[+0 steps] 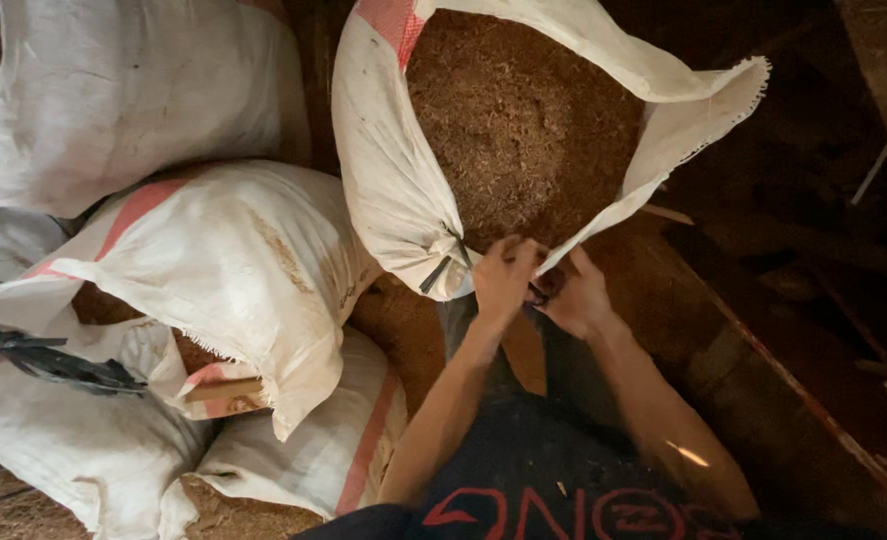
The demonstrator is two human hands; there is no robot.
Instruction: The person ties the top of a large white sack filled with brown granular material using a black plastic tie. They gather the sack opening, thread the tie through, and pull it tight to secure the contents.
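A large white woven sack [383, 170] with a pink stripe stands open in front of me, filled with brown sawdust-like material [523, 120]. My left hand [504, 276] pinches the sack's near rim, next to a dark tie [441, 266] on the gathered fabric. My right hand [575, 297] grips the same rim edge just to the right, fingers curled on the cloth. The two hands touch each other at the rim.
Several other white sacks with pink stripes lie to the left: one at top left [123, 90], one in the middle [233, 260], more below [93, 440]. Black strips [53, 362] lie on the left sacks. Dark wooden floor and boards [813, 300] are at the right.
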